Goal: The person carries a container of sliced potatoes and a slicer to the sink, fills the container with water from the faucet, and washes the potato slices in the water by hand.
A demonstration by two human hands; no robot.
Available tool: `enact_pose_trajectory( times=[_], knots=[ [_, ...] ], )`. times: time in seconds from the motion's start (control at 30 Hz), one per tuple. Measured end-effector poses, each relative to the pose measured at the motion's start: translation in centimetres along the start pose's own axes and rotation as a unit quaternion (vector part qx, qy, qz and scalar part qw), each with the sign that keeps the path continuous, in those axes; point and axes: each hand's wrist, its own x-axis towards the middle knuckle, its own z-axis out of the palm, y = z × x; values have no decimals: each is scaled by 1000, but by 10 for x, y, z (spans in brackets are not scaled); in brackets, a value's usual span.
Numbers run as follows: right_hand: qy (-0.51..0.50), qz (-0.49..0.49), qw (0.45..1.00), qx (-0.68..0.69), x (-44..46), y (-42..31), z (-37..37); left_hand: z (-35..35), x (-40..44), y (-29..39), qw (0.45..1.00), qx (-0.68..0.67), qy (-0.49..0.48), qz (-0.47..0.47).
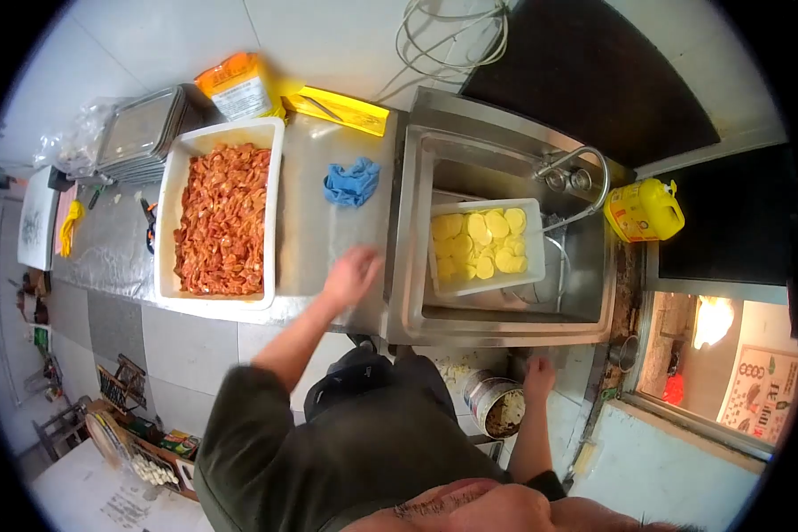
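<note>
My left hand is above the front part of the steel counter, between a meat tub and the sink. It is slightly blurred; its fingers look loosely stretched, with nothing visible in them. A crumpled blue cloth lies on the counter beyond it, apart from the hand. Low at my side, my right hand hangs near a bucket of scraps, fingers loosely extended and holding nothing I can see. Inside the sink, a white tub contains yellow round slices, apparently potato, under the faucet.
A large white tub of red marinated meat pieces stands on the counter. Behind it are stacked trays, an orange bag and a yellow box. A yellow jug stands right of the sink.
</note>
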Motion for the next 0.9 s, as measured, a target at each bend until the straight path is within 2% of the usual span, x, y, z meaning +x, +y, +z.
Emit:
enact_pose_trajectory(
  times=[0.03, 0.07, 0.13, 0.2, 0.27, 0.3, 0.33, 0.4, 0.47, 0.5, 0.53, 0.6, 0.67, 0.7, 0.73, 0.8, 0.87, 0.9],
  knots=[
    [23, -33, 998, -56, -19, 23, -14, 6, 41, -1, 995, 34, 32, 89],
    [47, -61, 991, -110, -43, 50, -26, 2, 79, 14, 992, 74, 21, 97],
    [52, 27, 987, -150, -94, 114, -50, 9, 153, 2, 962, 201, 45, 181],
    [82, 214, 973, 35, -159, 144, -60, 13, 208, -5, 934, 342, 9, 104],
    [109, 377, 910, 138, -220, 166, -72, 9, 239, -2, 866, 497, -24, 53],
    [111, 420, 883, 178, -247, 174, -73, 4, 243, 1, 865, 501, -20, 35],
    [140, 409, 868, 243, -273, 215, -70, -4, 251, 4, 862, 506, -12, 15],
    [95, 473, 860, 169, -303, 206, -69, -11, 263, -2, 845, 535, -25, 17],
    [-16, 406, 902, 144, -306, 218, -74, -14, 273, 3, 814, 580, -1, 1],
    [-69, 368, 918, 131, -308, 227, -77, -13, 281, -1, 819, 574, 6, -10],
    [-65, 352, 928, 107, -301, 223, -81, -13, 285, 0, 821, 571, 3, -12],
    [20, 364, 931, 30, -254, 171, -82, -14, 289, 3, 824, 566, -2, -17],
    [27, 303, 950, -68, -194, 123, -85, -6, 290, -1, 849, 528, 25, -1],
    [-24, 161, 971, -174, -160, 131, -93, -3, 286, 0, 857, 515, 27, 6],
    [-42, 8, 958, -283, -125, 138, -101, 2, 281, 3, 864, 502, 30, 13],
    [77, 59, 994, -59, -48, 133, -87, 11, 258, 11, 921, 383, 51, 40],
    [53, 11, 997, 59, 23, 52, -75, 29, 222, 22, 962, 253, 76, 68],
    [42, -15, 999, -26, 62, 21, -71, 39, 199, 30, 967, 225, 85, 81]
  ],
)
